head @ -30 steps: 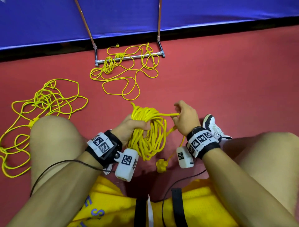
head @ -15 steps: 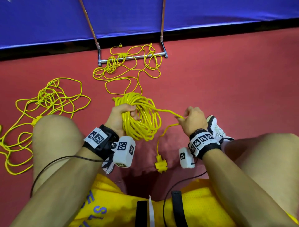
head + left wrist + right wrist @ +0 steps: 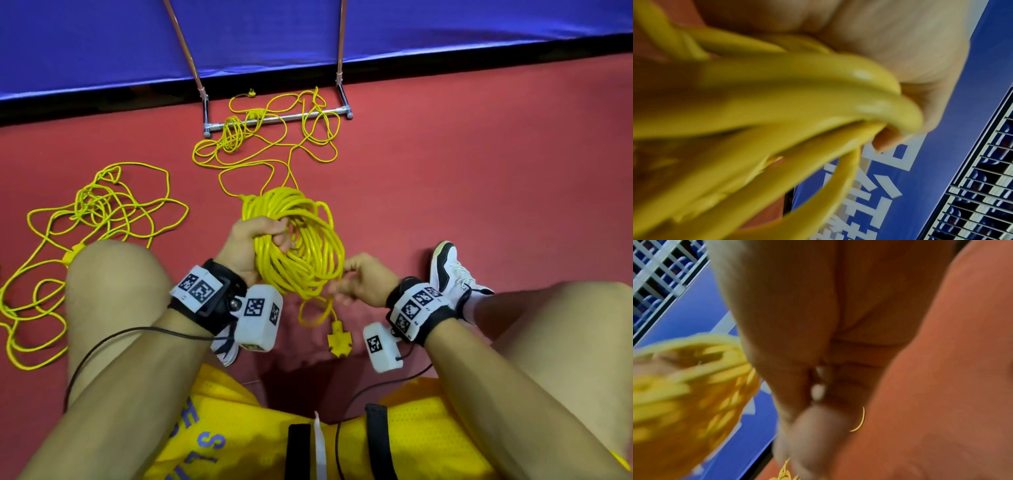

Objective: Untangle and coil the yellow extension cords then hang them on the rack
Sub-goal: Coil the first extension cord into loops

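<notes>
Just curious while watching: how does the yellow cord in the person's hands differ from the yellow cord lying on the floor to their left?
The held cord is wound into tight round loops, gripped by the left hand; the floor cord sprawls loose and tangled, untouched. Both are yellow.

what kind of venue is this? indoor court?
Probably an indoor sports hall or arena: red court-style floor, blue padded barrier along its edge, and rows of blue spectator seats behind railings in the left wrist view.
</notes>
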A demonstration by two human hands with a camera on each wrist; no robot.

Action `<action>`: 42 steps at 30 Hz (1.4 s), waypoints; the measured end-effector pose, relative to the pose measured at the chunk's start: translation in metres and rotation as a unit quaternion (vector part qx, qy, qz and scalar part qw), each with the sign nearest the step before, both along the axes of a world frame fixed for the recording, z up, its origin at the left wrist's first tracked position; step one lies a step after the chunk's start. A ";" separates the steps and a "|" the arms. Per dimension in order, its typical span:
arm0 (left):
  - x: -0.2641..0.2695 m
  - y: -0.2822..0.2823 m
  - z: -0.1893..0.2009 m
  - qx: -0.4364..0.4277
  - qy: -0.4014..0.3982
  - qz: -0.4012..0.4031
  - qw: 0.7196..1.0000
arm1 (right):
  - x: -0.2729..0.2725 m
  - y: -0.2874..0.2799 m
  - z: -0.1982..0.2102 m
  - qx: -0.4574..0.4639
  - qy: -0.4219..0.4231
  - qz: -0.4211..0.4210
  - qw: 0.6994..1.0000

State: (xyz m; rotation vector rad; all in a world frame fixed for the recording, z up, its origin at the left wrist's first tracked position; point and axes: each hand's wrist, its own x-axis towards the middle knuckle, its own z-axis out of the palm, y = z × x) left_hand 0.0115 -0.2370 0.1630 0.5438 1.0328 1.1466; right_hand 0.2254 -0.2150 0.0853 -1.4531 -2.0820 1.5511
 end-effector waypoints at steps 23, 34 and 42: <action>0.002 -0.001 -0.006 -0.030 -0.063 -0.088 0.994 | 0.040 0.039 -0.007 0.220 -0.081 -0.339 0.911; 0.029 -0.014 -0.005 -0.004 -0.172 -0.148 0.974 | 0.002 -0.006 -0.017 -0.078 -0.109 -0.061 0.989; -0.022 0.035 0.016 0.056 -0.221 0.258 0.939 | -0.022 -0.039 -0.038 -0.152 -0.077 0.038 0.985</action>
